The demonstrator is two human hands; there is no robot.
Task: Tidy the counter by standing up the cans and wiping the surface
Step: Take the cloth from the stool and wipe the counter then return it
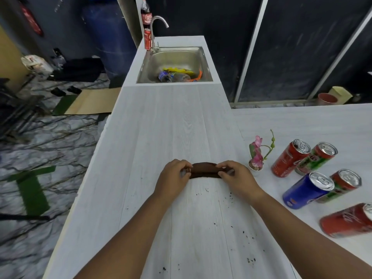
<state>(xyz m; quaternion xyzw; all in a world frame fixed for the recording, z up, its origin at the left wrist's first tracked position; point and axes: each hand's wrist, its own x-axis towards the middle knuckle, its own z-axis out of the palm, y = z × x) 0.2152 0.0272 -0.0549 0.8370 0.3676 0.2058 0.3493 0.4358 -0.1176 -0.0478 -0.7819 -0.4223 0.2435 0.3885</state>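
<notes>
A dark brown cloth [204,170], folded into a narrow strip, lies on the white counter [161,121]. My left hand [173,178] grips its left end and my right hand [235,176] grips its right end. Dark crumbs [229,198] are scattered on the counter between my forearms and nearer the front edge. To the right stand several cans: a red can [287,158], a green and red can [316,158], a blue can [306,190], another green and red can [342,185] and a red can [348,220] at the frame edge.
A small pot with a pink flower [256,158] stands between my right hand and the cans. At the far end a steel sink [175,57] holds wrappers and a plastic bottle, with a tap, a red can [147,39] and a cola bottle [146,14] behind. The counter's left edge drops to the floor.
</notes>
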